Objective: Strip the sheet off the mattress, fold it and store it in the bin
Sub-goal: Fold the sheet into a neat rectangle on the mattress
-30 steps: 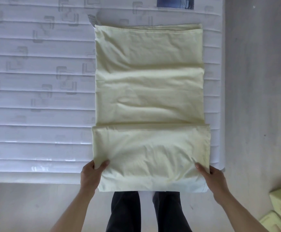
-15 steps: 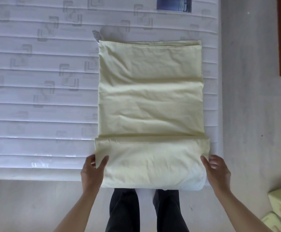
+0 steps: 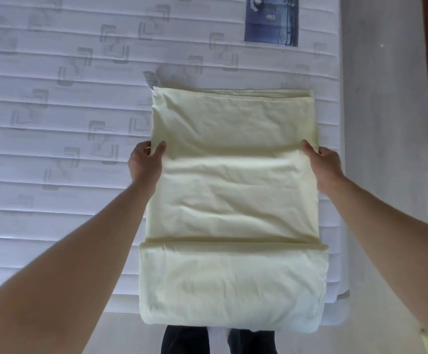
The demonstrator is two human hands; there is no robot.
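Pale yellow sheet point(image 3: 233, 200), folded into a long strip, lying centre frame on the bare mattress point(image 3: 54, 149), near end doubled over and overhanging the lower mattress edge. Left hand point(image 3: 145, 164) pinching the strip's left edge, right hand point(image 3: 325, 166) pinching the right edge, both mid-frame. Bare mattress at left; floor point(image 3: 376, 123) at right.

The bare white quilted mattress point(image 3: 54, 154) carries the pale yellow folded sheet point(image 3: 233, 200) near its right edge; a blue label point(image 3: 271, 20) lies at its far side.
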